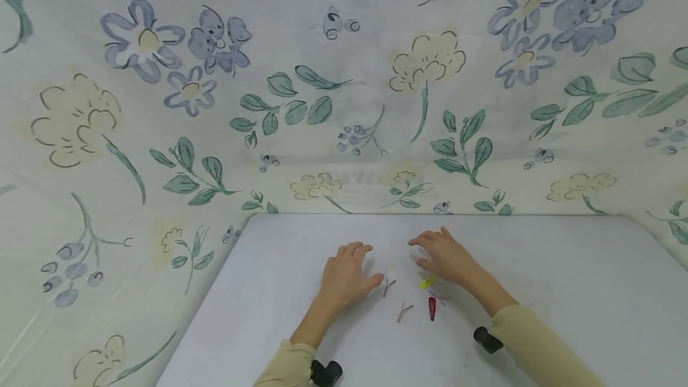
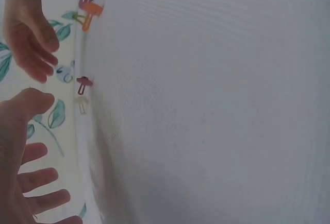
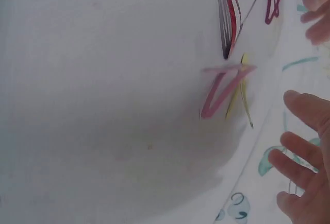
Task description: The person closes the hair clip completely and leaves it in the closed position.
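Observation:
Several hair clips lie on the white tabletop between the two hands. A red snap clip point(image 1: 432, 309) is the one nearest the person, with a pink clip point(image 3: 214, 96) and a yellow clip point(image 1: 427, 282) just beyond it. To their left are an orange clip point(image 2: 92, 12) and a dark red clip point(image 2: 83, 84); a pale clip point(image 2: 82, 105) shows faintly. My left hand point(image 1: 346, 276), fingers spread, is left of the dark red clip and holds nothing. Beyond the yellow clip hovers my right hand point(image 1: 443, 255), fingers apart and without any object.
The white table point(image 1: 258, 309) extends to both sides of the hands, its far edge meeting a floral-patterned sheet point(image 1: 355, 106). Black wrist cameras are strapped at both forearms, the right camera point(image 1: 488, 340) low over the tabletop.

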Tool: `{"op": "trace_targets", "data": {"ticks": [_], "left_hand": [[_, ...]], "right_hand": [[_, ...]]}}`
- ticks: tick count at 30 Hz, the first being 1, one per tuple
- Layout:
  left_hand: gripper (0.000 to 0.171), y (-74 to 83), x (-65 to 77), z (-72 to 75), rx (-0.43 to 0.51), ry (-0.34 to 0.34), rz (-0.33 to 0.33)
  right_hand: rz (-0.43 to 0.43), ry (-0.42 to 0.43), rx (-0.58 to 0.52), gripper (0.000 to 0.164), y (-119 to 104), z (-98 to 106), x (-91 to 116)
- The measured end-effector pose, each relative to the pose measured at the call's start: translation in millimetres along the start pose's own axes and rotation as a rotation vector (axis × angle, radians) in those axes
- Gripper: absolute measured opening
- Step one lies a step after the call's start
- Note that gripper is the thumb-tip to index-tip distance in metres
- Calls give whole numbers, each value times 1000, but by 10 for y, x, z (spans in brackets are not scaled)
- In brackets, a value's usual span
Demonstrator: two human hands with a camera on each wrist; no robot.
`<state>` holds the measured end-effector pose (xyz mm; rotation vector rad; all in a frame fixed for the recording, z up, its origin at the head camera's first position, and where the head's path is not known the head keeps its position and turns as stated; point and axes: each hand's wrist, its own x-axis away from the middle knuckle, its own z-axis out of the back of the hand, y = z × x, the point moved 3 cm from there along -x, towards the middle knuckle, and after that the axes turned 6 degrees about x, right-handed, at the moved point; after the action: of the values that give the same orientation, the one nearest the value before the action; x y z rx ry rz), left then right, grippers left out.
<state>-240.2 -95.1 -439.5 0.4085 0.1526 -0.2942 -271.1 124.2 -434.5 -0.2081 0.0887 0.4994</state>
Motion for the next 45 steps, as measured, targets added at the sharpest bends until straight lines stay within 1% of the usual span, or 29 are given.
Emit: {"op": "trace_targets", "data": {"ticks": [4, 12, 19, 26, 32, 38, 45], "left_hand": [[59, 24, -2, -41, 3, -12, -6], [50, 48, -7, -103, -1, -13, 9], [43, 107, -21, -110, -5, -27, -9], [34, 124, -14, -132, -11, -14, -9], [28, 131, -15, -154, -3, -9, 5], [26, 185, -35, -165, 10, -17, 9], [17, 211, -60, -195, 11, -28, 43]], "right_hand": [[14, -16, -16, 39, -87, -39, -40], [6, -72, -27, 37, -231, -131, -118], [11, -78, -17, 34, -325, -178, -174], [1, -96, -43, 31, -417, -209, -220], [7, -75, -45, 28, -455, -237, -242], [7, -58, -53, 25, -473, -266, -249], [10, -56, -79, 16, -502, -285, -248]]}}
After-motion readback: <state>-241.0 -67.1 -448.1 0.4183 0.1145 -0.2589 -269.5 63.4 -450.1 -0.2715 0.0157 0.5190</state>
